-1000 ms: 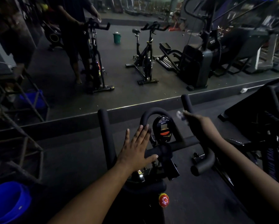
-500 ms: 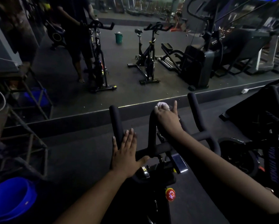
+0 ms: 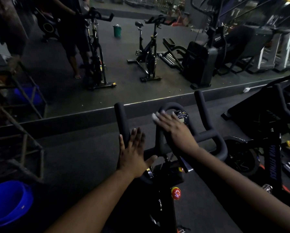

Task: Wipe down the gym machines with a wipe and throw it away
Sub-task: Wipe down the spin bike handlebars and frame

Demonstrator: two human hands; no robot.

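One wipe (image 3: 155,116) under right fingers (image 3: 164,119)

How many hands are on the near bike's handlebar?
2. The left hand lies flat against the left horn; the right hand presses the wipe on the centre loop. Neither is hidden.

Small white wipe (image 3: 155,116) mostly hidden under right hand (image 3: 172,127), only a bit showing at fingertips. Round blue plastic bucket (image 3: 8,201) cut off by left edge. Black bike console screen (image 3: 182,117) partly covered, readout too dim to tell.
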